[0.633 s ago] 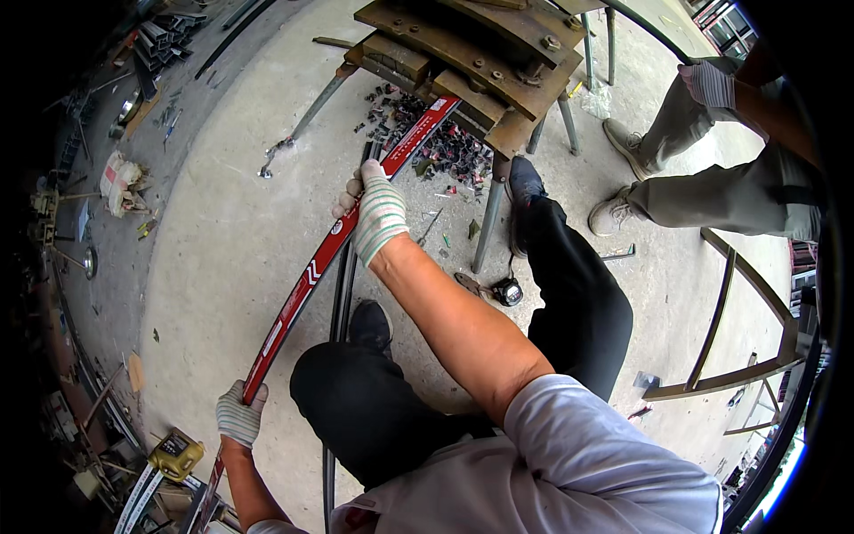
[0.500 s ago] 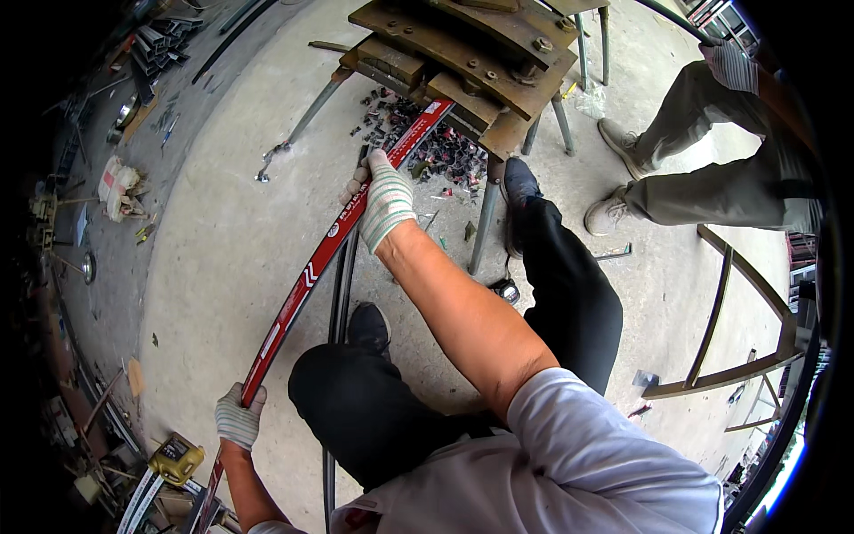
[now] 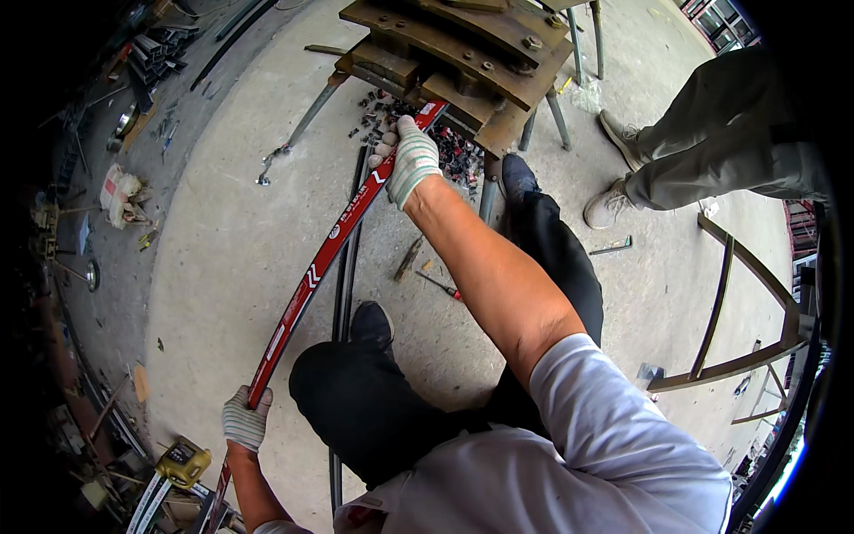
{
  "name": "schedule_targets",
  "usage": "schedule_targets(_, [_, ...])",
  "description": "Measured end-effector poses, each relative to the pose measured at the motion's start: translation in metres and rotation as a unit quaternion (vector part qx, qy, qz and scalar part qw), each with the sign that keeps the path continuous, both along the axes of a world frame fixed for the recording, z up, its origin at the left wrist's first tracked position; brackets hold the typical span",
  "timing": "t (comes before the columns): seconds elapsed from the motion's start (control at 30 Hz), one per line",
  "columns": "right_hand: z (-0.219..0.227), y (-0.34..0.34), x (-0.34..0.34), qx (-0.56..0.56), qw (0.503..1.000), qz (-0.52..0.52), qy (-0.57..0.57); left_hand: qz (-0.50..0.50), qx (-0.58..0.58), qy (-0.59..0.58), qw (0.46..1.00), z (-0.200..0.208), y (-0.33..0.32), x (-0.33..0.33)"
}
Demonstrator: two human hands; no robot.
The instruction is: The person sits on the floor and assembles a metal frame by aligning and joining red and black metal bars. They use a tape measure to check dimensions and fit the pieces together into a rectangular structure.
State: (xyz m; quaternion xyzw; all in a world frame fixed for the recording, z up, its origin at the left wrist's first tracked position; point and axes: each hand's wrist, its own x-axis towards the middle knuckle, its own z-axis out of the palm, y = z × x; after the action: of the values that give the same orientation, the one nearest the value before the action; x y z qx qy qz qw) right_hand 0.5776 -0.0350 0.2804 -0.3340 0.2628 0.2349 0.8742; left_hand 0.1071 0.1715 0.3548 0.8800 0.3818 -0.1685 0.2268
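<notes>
A long, narrow red profile strip (image 3: pixel 302 289) with white markings runs from the lower left up to a rusty steel bending jig (image 3: pixel 471 53). Its far end sits at the jig's near edge, between or under the plates; I cannot tell which. My right hand (image 3: pixel 414 160), in a striped knit glove, is closed round the strip a short way from that end. Lower down, my gloved left hand (image 3: pixel 246 418) grips the same strip, whose tail runs on past it toward the bottom edge.
Dark offcuts (image 3: pixel 458 156) lie heaped beneath the jig, among its metal legs. A dark tube (image 3: pixel 342 303) lies between my feet; a red-handled screwdriver (image 3: pixel 440 285) is by my right forearm. Another person's legs (image 3: pixel 712 133) stand at right, near a curved metal frame (image 3: pixel 774 356).
My right hand has slid up along the strip, closer to the jig. The other person's gloved hand has left the view, and the screwdriver now shows.
</notes>
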Motion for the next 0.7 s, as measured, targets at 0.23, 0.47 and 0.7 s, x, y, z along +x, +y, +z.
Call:
schedule_targets(0.23, [0.003, 0.003, 0.0, -0.002, 1.0, 0.005, 0.009, 0.009, -0.007, -0.015, 1.0, -0.007, 0.004, -0.008])
schedule_targets(0.47, [0.028, 0.015, -0.059, -0.012, 0.999, -0.005, 0.035, 0.005, 0.011, -0.012, 1.0, -0.003, 0.019, -0.068])
schedule_targets(0.7, [0.078, 0.0, -0.065, 0.006, 1.0, -0.008, 0.006, 0.004, 0.025, -0.038, 0.999, 0.027, 0.002, -0.075])
